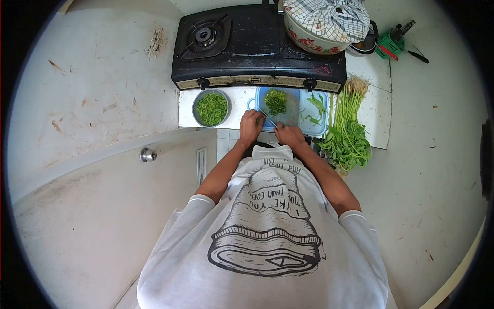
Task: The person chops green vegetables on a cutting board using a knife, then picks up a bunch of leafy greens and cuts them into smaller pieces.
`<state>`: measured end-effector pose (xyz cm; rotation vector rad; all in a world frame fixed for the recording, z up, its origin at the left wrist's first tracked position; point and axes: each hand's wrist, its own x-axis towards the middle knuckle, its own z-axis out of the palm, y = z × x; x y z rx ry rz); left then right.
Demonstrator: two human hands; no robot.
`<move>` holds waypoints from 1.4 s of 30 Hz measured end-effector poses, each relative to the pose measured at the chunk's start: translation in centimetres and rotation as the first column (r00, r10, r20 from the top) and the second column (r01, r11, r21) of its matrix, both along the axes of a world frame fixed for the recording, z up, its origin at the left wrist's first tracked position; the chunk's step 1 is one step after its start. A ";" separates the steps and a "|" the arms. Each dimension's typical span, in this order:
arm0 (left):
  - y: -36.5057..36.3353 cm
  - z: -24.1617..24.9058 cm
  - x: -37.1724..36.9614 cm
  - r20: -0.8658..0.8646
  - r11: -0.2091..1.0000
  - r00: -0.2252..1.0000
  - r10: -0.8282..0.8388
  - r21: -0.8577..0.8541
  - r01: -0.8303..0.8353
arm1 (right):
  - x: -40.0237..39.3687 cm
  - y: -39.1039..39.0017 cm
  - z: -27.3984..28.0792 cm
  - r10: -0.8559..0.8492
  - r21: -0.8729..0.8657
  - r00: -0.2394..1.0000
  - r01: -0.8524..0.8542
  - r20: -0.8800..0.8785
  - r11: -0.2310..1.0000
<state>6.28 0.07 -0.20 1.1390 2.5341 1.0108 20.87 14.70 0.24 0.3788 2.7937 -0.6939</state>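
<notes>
My right hand (290,135) is closed on the handle of a knife (268,118), whose blade points up and left over the near edge of a blue cutting board (293,107). Beside the blade, my left hand (251,125) rests at the board's near left corner with its fingers drawn together; what they hold, if anything, is too small to tell. Chopped greens (276,101) lie in a pile on the board beyond the knife. A few loose leaves (315,108) are on the board's right part.
A grey bowl of chopped greens (211,108) stands left of the board. Long leafy stalks (348,123) lie to the right. Behind are a black gas stove (252,46), a cloth-covered pot (321,33) and a green basket (389,43) with utensils.
</notes>
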 end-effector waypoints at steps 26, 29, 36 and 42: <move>-0.6 0.0 0.1 -0.110 0.997 0.991 -0.071 -0.012 0.070 | 0.1 -0.4 -0.9 0.038 0.057 0.996 -0.034 -0.076 0.998; -0.6 -0.1 0.2 -0.099 0.998 0.993 -0.067 0.015 0.069 | -0.8 -0.4 -1.0 0.038 0.085 0.995 -0.031 -0.087 0.996; -0.9 0.0 0.2 -0.080 0.998 0.995 -0.058 0.020 0.060 | 0.3 -0.1 -0.7 0.002 0.078 0.996 0.005 -0.089 0.997; -0.9 -0.1 -0.2 -0.088 0.997 0.994 -0.065 0.030 0.068 | 0.0 0.0 -0.4 0.016 0.091 0.994 -0.006 -0.105 0.996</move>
